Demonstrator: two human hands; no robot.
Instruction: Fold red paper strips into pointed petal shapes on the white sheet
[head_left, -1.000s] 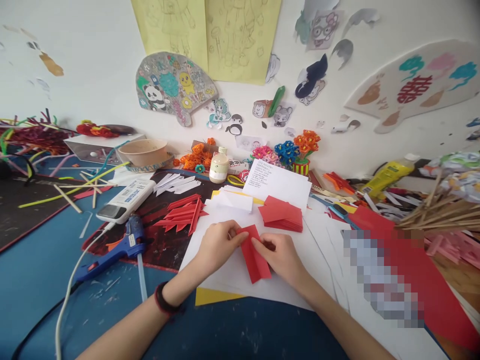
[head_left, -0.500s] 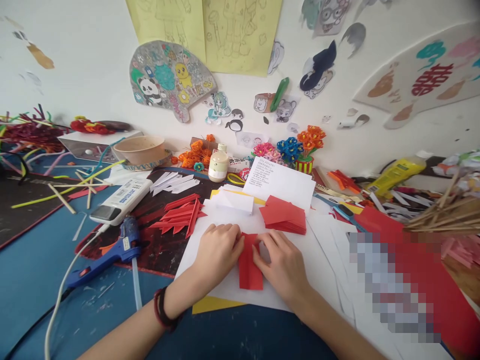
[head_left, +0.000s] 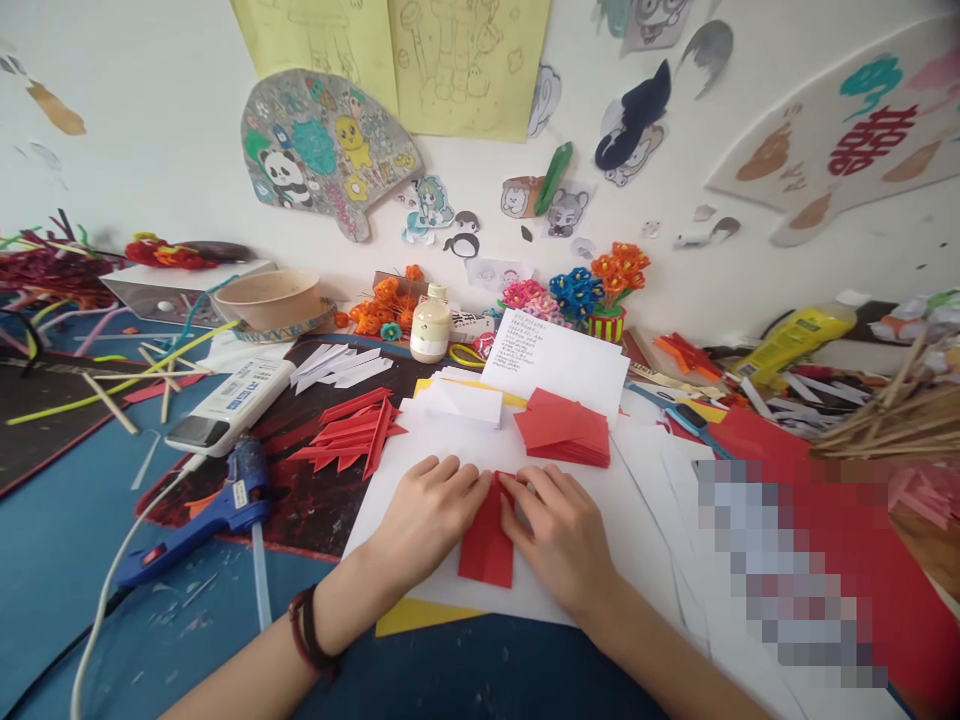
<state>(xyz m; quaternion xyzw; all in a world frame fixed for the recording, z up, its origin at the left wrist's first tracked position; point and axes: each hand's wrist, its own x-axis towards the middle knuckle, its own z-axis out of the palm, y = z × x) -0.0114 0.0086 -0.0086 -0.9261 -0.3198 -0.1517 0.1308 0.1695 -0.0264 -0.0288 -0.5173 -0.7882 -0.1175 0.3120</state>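
A creased red paper piece (head_left: 487, 548) lies on the white sheets (head_left: 405, 505) in front of me, with a fold line running down its middle. My left hand (head_left: 436, 515) pinches its upper left edge, and my right hand (head_left: 559, 525) pinches the upper right; the fingertips nearly meet at the top. The top corners look turned inward, partly hidden by the fingers. Behind my right hand sits a stack of red paper (head_left: 566, 428). Folded red strips (head_left: 352, 430) are piled beyond my left hand, and folded white paper (head_left: 469, 403) lies between the two piles.
On the left are a blue glue gun (head_left: 217, 510) with its cable and a white power strip (head_left: 232, 405). A bottle (head_left: 430, 325), a bowl (head_left: 270, 300) and a handwritten sheet (head_left: 551, 355) stand at the back. Thin sticks (head_left: 892, 400) and red card lie right.
Both hands have drawn closer together at the top of the red paper, whose upper corners now appear folded inward. The paper is tilted slightly, and the camera view has shifted a little.
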